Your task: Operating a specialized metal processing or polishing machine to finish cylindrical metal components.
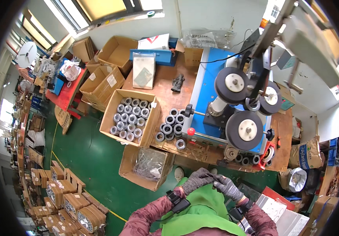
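The left hand (197, 180) and right hand (228, 187), in grey knitted gloves (232, 190), meet at the fingertips before a green apron (201, 204); fingers bent inward, anything pinched between them indiscernible. Nearby, smooth metal rings (168, 129) lie on the worn wooden bench (161, 86), between a ring-filled cardboard carton (150, 124) and a black-wheeled blue machine (212, 72).

Illumination is bright. Light enters through windows (101, 8) beyond the far edge of the worktop (162, 85); glare whitens some panes. Shade lies beneath the near edge. Fisheye distortion curves straight lines; picture corners are black.
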`<state>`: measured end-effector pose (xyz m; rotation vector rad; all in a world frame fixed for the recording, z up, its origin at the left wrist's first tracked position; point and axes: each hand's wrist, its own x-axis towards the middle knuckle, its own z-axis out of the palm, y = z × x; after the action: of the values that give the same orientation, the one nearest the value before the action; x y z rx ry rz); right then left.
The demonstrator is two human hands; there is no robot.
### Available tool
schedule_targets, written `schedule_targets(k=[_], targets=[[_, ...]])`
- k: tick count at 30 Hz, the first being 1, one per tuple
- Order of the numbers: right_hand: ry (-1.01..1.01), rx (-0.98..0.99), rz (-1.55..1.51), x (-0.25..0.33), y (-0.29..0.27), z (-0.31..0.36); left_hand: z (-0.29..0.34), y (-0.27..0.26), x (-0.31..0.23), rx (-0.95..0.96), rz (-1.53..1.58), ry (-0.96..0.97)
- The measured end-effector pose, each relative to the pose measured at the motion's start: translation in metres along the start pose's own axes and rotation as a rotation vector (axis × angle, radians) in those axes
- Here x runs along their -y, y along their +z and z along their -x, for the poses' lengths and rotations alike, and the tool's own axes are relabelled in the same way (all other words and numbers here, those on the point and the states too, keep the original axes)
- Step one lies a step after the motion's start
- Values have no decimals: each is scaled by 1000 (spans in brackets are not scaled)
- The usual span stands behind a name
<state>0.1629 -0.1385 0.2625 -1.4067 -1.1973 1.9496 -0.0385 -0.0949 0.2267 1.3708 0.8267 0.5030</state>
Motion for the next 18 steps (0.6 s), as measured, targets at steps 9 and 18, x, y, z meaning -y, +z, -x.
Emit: schedule_targets(k=[9, 18], targets=[[226, -305, -186, -39, 70, 12, -37, -138, 133, -172, -1065, -140], [255, -527, 22, -60, 82, 21, -75, -149, 193, -204, -1405, 281]])
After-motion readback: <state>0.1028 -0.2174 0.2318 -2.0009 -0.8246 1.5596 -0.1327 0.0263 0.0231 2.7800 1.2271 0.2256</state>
